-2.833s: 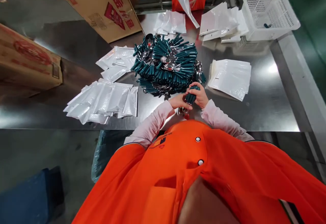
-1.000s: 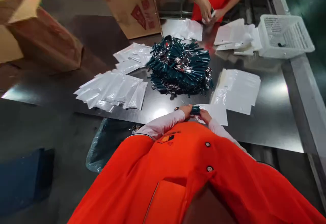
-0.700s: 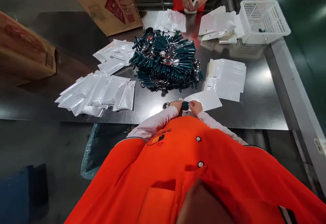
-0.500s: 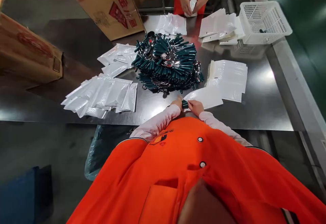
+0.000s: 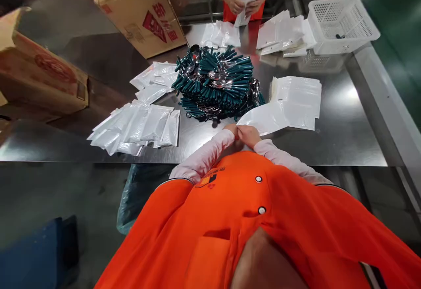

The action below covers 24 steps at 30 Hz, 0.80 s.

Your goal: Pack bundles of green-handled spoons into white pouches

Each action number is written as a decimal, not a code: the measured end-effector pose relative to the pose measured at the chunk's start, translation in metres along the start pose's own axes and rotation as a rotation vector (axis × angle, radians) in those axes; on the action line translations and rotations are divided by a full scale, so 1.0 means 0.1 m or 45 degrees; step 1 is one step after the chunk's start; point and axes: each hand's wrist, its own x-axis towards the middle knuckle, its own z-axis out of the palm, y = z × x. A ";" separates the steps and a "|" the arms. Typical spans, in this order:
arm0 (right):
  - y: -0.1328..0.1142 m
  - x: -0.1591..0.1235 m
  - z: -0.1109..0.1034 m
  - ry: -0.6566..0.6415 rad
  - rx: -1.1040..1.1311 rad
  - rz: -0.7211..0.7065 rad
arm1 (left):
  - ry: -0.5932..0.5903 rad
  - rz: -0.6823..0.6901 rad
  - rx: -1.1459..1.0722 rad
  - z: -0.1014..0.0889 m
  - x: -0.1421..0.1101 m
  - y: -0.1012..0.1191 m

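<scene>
Head feed, looking down. Closest to the camera I logged the wearer's orange uniform [image 5: 226, 210], with pale sleeves [image 5: 210, 155] extending over the near edge of the bench [image 5: 355, 144]. Below that edge, left of the body, sat a dark plastic-lined bin [image 5: 128, 210].

Left hand [image 5: 231, 130] and right hand [image 5: 249, 135] met just inside the near edge, fingers curled inward. Grip: the hands themselves hid the fingertips, so I could not tell whether either was pinching anything.

A loose white pouch [image 5: 263, 119] lay just beyond the right hand, its left end reaching the fingers; contact uncertain. Its other end met a stack of white pouches [image 5: 301, 98] toward the right edge. Left of the hands, a fan of pouches [image 5: 138, 124] lay close to the near edge.

Farther in, a heap of green-handled cutlery [image 5: 217, 80] occupied the bench's middle, apart from both hands. A smaller pouch group [image 5: 158, 78] was on its left.

Along the far edge I recorded a printed carton [image 5: 141, 21], left of centre; a few flat pouches [image 5: 221, 33] beside it; more white packets [image 5: 281, 30] to the right; and a perforated basket [image 5: 329, 43] at the far right corner. Beyond, a co-worker's hands [image 5: 235, 5] held a white packet [image 5: 244, 8].
</scene>
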 end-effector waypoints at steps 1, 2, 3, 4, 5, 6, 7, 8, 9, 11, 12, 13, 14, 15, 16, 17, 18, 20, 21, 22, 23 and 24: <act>-0.03 -0.01 -0.03 -0.027 0.040 0.017 | 0.001 0.002 0.030 -0.01 -0.01 -0.01; -0.04 -0.01 -0.08 -0.057 0.086 0.021 | -0.003 -0.002 0.070 -0.02 -0.03 -0.03; -0.04 0.00 -0.16 -0.084 0.125 0.008 | -0.011 -0.011 0.104 -0.03 -0.07 -0.06; -0.01 0.02 -0.27 -0.092 0.144 -0.028 | -0.003 -0.009 0.130 -0.06 -0.11 -0.08; 0.04 0.07 -0.39 -0.075 0.134 -0.081 | 0.022 0.003 0.161 -0.09 -0.16 -0.10; 0.10 0.13 -0.53 -0.040 0.098 -0.139 | 0.067 0.021 0.202 -0.14 -0.22 -0.10; 0.17 0.20 -0.66 0.008 0.045 -0.191 | 0.130 0.046 0.254 -0.20 -0.28 -0.09; 0.24 0.29 -0.78 0.015 0.005 -0.234 | 0.205 0.084 0.313 -0.27 -0.34 -0.07; 0.30 0.39 -0.87 -0.070 -0.002 -0.275 | 0.289 0.130 0.375 -0.35 -0.41 -0.04; 0.36 0.55 -0.95 -0.361 0.090 -0.370 | 0.433 0.230 0.482 -0.52 -0.54 0.04; 0.36 0.60 -0.94 -0.463 0.190 -0.418 | 0.489 0.288 0.528 -0.59 -0.60 0.08; 0.34 0.63 -0.90 -0.494 0.317 -0.461 | 0.536 0.354 0.571 -0.66 -0.66 0.10; 0.30 0.63 -0.84 -0.463 0.458 -0.492 | 0.574 0.420 0.610 -0.72 -0.71 0.11; 0.24 0.60 -0.77 -0.399 0.598 -0.505 | 0.598 0.483 0.648 -0.76 -0.77 0.11; 0.17 0.55 -0.70 -0.336 0.728 -0.505 | 0.605 0.545 0.684 -0.80 -0.81 0.09; 0.09 0.49 -0.63 -0.294 0.844 -0.496 | 0.597 0.600 0.719 -0.82 -0.85 0.06; 0.02 0.42 -0.56 -0.273 0.944 -0.483 | 0.579 0.646 0.754 -0.83 -0.89 0.02; -0.12 0.30 -0.45 -0.239 1.090 -0.453 | 0.541 0.712 0.814 -0.83 -0.94 -0.06; -0.17 0.25 -0.41 -0.217 1.129 -0.436 | 0.525 0.741 0.838 -0.83 -0.96 -0.09; -0.22 0.22 -0.37 -0.200 1.144 -0.421 | 0.511 0.771 0.858 -0.83 -0.98 -0.11; -0.25 0.21 -0.33 -0.191 1.144 -0.409 | 0.496 0.802 0.877 -0.84 -1.00 -0.12; -0.27 0.20 -0.30 -0.176 1.130 -0.397 | 0.480 0.842 0.892 -0.85 -1.02 -0.12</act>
